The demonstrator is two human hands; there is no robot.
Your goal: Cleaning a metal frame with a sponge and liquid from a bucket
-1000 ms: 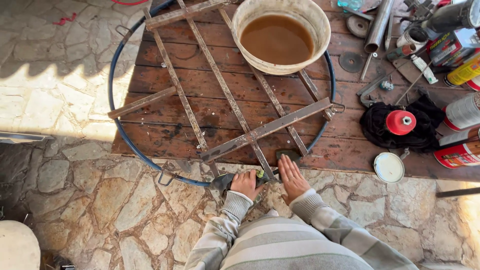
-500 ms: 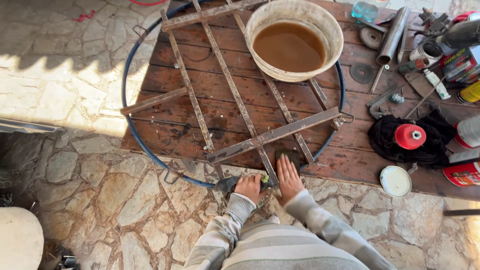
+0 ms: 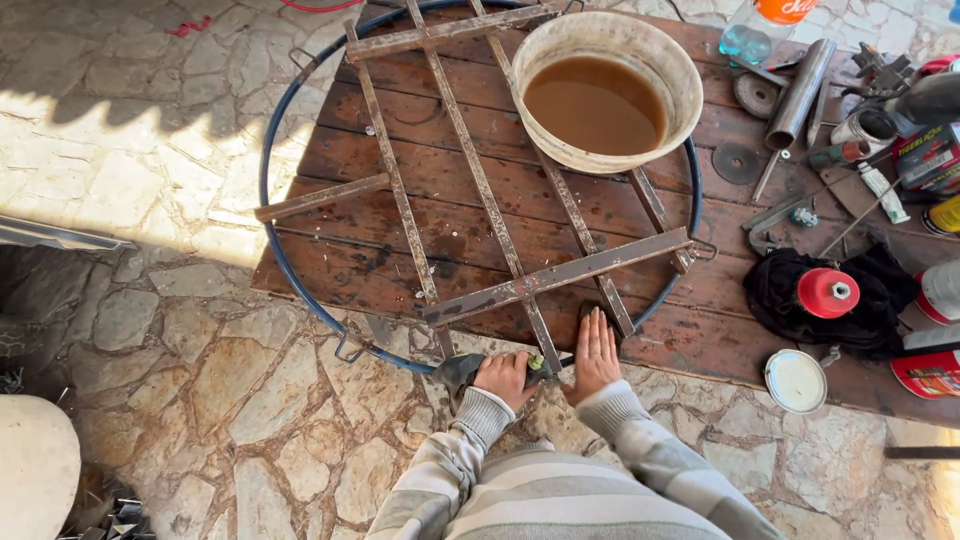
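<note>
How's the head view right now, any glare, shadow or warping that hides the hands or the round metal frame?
Head view: hard sunlight on the wooden table and the stone floor at upper left, nearly blown out; deep shadow lower left. Left hand and right hand are evenly lit and sharp. The metal frame is clear. Wide-angle lens bends the edges.

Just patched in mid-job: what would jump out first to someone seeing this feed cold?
The rusty metal grid in its blue ring fills the wooden table, with a tub of brown liquid standing on its far side. At the near edge, the left hand has its grip on a dark tool, and the right hand lies flat.
</note>
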